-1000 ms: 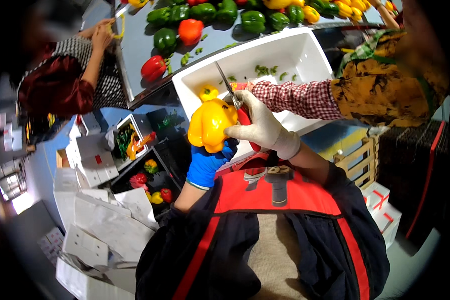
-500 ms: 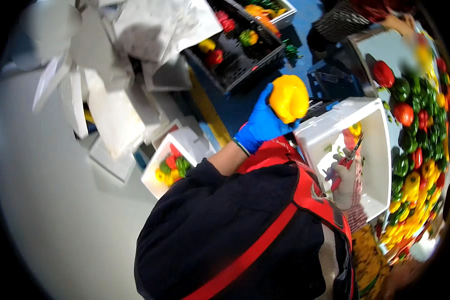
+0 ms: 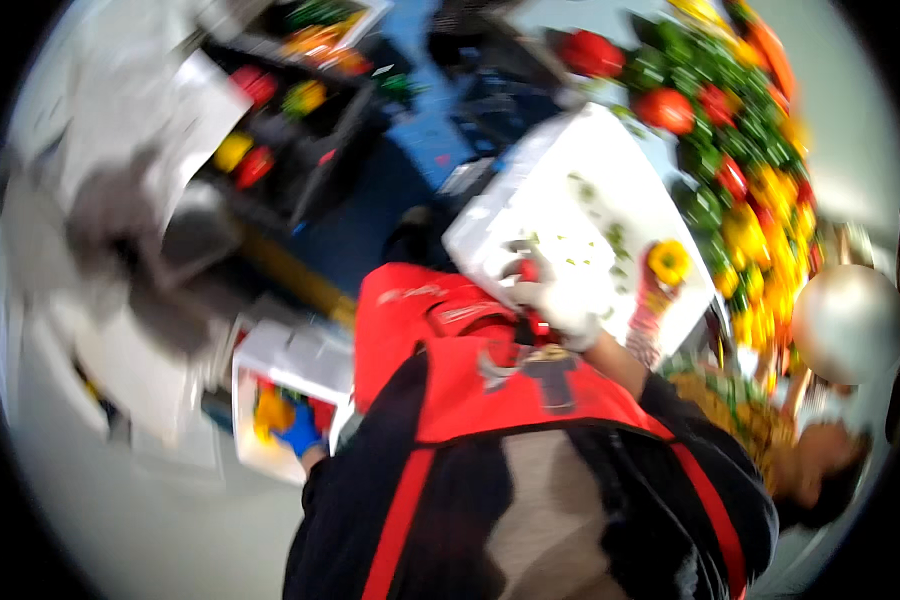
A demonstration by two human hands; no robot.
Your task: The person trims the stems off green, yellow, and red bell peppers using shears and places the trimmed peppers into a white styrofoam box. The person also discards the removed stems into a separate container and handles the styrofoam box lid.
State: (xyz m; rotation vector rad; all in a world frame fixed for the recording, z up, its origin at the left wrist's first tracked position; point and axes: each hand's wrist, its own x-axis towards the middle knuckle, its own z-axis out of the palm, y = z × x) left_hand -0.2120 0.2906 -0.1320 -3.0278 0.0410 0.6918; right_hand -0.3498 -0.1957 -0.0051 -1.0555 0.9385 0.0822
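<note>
My left hand (image 3: pixel 301 431), in a blue glove, reaches into a white foam box (image 3: pixel 282 352) at the left. Its blurred fingers are around a yellow bell pepper (image 3: pixel 272 412), among other peppers there. My right hand (image 3: pixel 562 308) wears a whitish glove and is closed on red-handled snips (image 3: pixel 530 275); their blades are smeared. It is over the near side of a larger white foam box (image 3: pixel 478 225), where green stem bits (image 3: pixel 615 245) lie. On the far right of this box, another yellow bell pepper (image 3: pixel 668 262) is beside a co-worker's checked sleeve (image 3: pixel 644 340).
Red, green and yellow peppers (image 3: pixel 745 230) cover a table beyond the larger box. At the upper left, a black crate (image 3: pixel 315 180) holds several peppers, near pale sheets and boxes (image 3: pixel 90 230). A co-worker (image 3: pixel 810 460) is close at the right.
My left hand has carried the yellow bell pepper down and left into the smaller foam box. The view has swung right, and my right hand, with the snips, shows more plainly.
</note>
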